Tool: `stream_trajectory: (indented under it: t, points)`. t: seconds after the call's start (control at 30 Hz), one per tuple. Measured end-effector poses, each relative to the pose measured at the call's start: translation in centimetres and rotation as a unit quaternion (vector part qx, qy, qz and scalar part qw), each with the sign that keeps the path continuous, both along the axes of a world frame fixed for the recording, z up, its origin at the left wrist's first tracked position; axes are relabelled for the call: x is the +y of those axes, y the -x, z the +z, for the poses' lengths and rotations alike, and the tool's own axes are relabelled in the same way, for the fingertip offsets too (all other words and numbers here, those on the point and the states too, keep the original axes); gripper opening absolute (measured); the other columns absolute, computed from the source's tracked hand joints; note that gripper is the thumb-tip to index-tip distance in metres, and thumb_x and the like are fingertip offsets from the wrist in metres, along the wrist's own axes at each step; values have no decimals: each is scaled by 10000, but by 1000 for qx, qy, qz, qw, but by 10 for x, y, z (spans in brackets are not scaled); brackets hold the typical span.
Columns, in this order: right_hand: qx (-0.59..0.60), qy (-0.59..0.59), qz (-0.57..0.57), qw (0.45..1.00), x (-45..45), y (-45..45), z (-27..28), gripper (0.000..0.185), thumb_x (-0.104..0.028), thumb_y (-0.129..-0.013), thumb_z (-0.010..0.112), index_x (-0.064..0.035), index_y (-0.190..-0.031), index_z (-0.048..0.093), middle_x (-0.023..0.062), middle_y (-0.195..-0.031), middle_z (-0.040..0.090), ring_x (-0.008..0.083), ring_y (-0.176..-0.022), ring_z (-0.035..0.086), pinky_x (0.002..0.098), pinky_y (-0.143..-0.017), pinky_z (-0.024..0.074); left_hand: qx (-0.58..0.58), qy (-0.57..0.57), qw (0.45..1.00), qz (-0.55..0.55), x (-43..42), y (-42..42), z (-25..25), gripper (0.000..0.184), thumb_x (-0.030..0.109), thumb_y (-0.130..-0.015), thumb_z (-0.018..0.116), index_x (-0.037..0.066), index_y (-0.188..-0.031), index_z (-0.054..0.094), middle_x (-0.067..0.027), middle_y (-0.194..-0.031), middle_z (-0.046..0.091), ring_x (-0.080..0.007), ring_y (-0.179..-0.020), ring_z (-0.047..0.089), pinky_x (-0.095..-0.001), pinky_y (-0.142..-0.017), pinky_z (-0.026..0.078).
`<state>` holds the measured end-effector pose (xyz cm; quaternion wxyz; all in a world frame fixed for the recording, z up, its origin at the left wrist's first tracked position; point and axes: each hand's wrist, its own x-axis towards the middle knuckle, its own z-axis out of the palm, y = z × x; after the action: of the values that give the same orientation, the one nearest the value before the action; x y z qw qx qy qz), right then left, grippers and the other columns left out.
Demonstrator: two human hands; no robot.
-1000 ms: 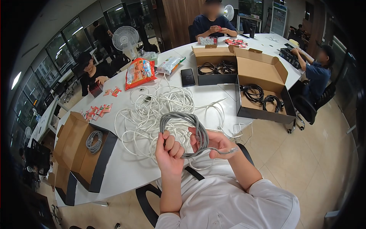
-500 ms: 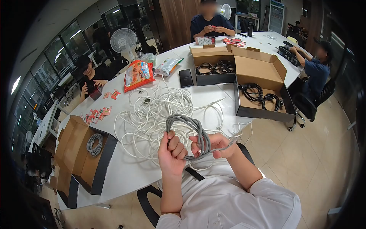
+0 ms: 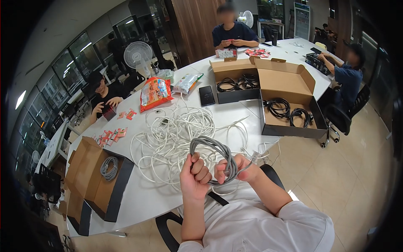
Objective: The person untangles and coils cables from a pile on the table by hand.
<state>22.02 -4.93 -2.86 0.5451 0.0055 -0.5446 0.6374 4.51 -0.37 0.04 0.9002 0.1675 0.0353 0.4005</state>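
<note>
A coiled grey cable (image 3: 213, 145) is held upright between my two hands, above the front of the table. My left hand (image 3: 195, 177) has its fingers wrapped round the left side of the coil. On the right side, my right hand (image 3: 239, 169) pinches the coil, and a loose end with a clear plug (image 3: 255, 157) sticks out past its fingers. Behind and beneath the coil lies a tangled heap of white cable (image 3: 180, 130). Another grey coil (image 3: 109, 168) rests in the open box (image 3: 119, 189) at the left.
Two open boxes (image 3: 289, 131) with black cables stand at the right. A phone (image 3: 206, 96), a red-orange bag (image 3: 155, 93), a white-green bag (image 3: 188, 83) and small red packets (image 3: 111, 137) lie on the table (image 3: 147, 201). Three people sit around it; a fan (image 3: 137, 55) stands behind.
The view has shifted slightly. My right hand's fingers have closed in on the coil from a more open pose, and the plug end now points more upward.
</note>
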Motion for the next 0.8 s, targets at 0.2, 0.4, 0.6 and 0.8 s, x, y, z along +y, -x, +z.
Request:
stream_trajectory:
  t: [0.2,0.4,0.6,0.8]
  points:
    - [11,12,-54,998,-3,6,-1,609,-431,-820,692,-22,-1256,579,136,-953,645,259,-865,589,383,-784,449,27,9,999,36,-3,4,2,246,321,-1020,379,162,-839,429,90,-548,183,-42,-408,141,-231,-368,120]
    - [-72,-23,-23,997,-5,-12,-5,844,-387,-828,713,78,-1411,319,148,-1189,566,248,-1095,555,383,-923,442,0,-6,1000,17,3,1,-4,254,327,-1015,391,160,-830,443,87,-539,189,-47,-397,135,-230,-364,132]
    - [-30,-47,63,996,2,-10,-21,844,-338,-854,692,84,-1434,248,173,-1246,522,263,-1183,504,398,-908,451,17,15,999,28,-2,5,1,258,305,-1028,350,140,-846,430,82,-538,188,-43,-394,133,-228,-355,125]
    - [25,-76,123,989,5,-5,-26,701,-329,-859,681,33,-1388,396,177,-1159,581,290,-1095,510,409,-895,410,12,-7,1000,-20,-3,3,-3,267,333,-1021,366,149,-839,434,82,-532,195,-48,-396,142,-230,-362,139]
